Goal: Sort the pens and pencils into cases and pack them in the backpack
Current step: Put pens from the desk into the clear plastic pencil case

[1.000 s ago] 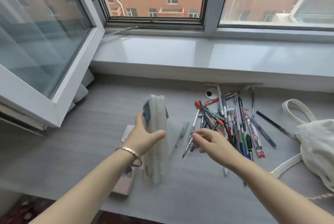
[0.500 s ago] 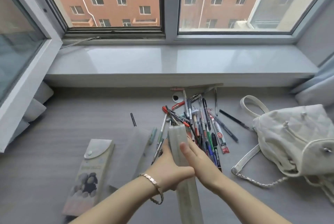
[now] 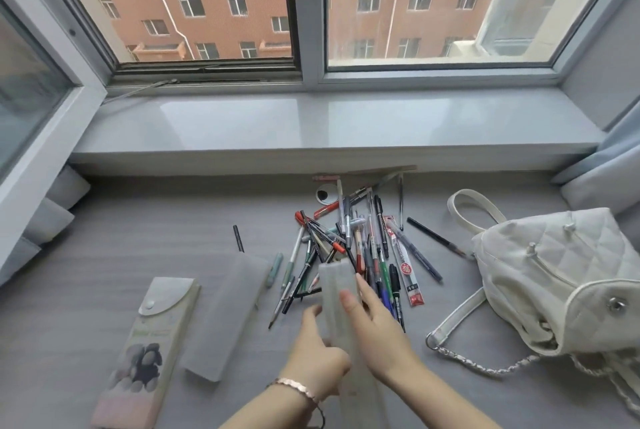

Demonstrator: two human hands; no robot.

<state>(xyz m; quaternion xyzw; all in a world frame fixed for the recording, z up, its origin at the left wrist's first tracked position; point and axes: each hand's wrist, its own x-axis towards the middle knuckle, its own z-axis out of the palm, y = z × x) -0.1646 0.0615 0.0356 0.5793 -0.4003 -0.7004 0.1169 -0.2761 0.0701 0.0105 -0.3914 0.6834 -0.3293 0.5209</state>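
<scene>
A translucent pencil case [image 3: 337, 285] stands tilted between my hands, just in front of the pen pile. My left hand [image 3: 317, 349] grips its lower left side. My right hand [image 3: 375, 328] holds its right side, thumb on the front face. A heap of pens and pencils [image 3: 349, 248] lies on the grey surface behind the case. A second translucent case [image 3: 225, 314] lies flat to the left. A printed case with a snap flap [image 3: 149, 352] lies at the far left. The white quilted backpack [image 3: 561, 276] sits at the right.
A single dark pen [image 3: 238, 238] lies apart, left of the heap. Another dark pencil [image 3: 436, 236] lies between the heap and the backpack. The backpack's chain strap [image 3: 485, 364] trails over the surface. A window sill [image 3: 329, 124] runs behind; an open window sash [image 3: 38, 124] juts in at left.
The view swung right and the backpack came into sight. My left hand carried the translucent case rightward to the pile, and my right hand took hold of it too.
</scene>
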